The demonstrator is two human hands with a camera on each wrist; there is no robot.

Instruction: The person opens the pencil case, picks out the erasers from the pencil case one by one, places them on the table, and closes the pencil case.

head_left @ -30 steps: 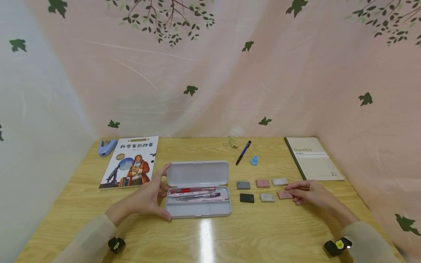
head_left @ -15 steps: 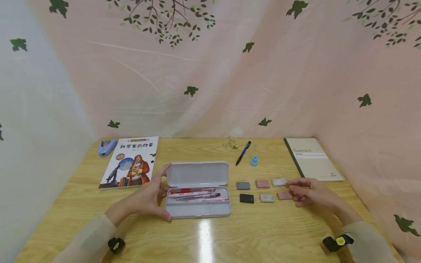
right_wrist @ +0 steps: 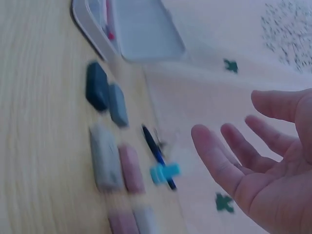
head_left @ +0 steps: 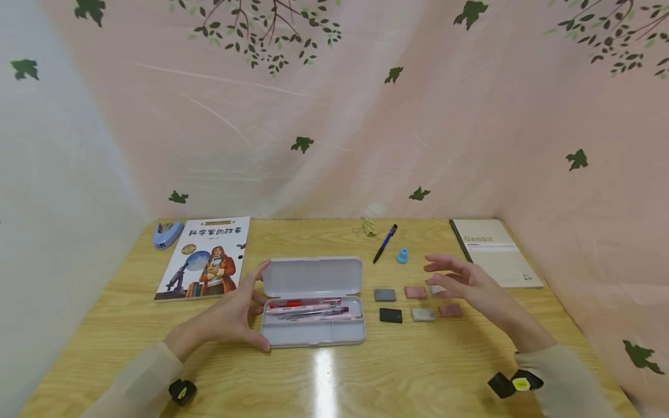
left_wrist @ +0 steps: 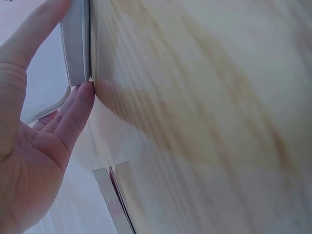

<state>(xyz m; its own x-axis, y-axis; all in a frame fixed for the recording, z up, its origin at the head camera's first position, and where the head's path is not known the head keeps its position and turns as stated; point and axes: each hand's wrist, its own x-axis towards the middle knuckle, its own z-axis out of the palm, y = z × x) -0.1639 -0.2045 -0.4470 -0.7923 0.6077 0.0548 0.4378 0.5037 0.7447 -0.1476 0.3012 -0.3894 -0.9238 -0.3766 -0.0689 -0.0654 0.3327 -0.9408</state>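
A pale grey pencil case (head_left: 313, 333) lies open on the table with several pens (head_left: 308, 310) in its back compartment. My left hand (head_left: 232, 316) grips its left end, thumb at the front corner and forefinger by the raised lid (head_left: 312, 277). My right hand (head_left: 473, 287) hovers over the erasers, fingers parted and holding nothing. Several erasers lie in two rows: a grey one (head_left: 385, 295), a pink one (head_left: 415, 292), a black one (head_left: 390, 315), a pale grey one (head_left: 423, 314) and another pink one (head_left: 450, 310). A white eraser (head_left: 435, 289) is partly hidden behind the right hand.
A blue pen (head_left: 385, 244), a light-blue cone-shaped piece (head_left: 402, 256) and a yellowish binder clip (head_left: 369, 227) lie behind the erasers. A notebook (head_left: 496, 252) is at the back right. A picture-covered book (head_left: 204, 258) and a blue stapler-like item (head_left: 168, 235) lie back left.
My right hand has let go of the right-hand pink eraser, risen and moved left and back above the erasers. My left hand stays on the pencil case.
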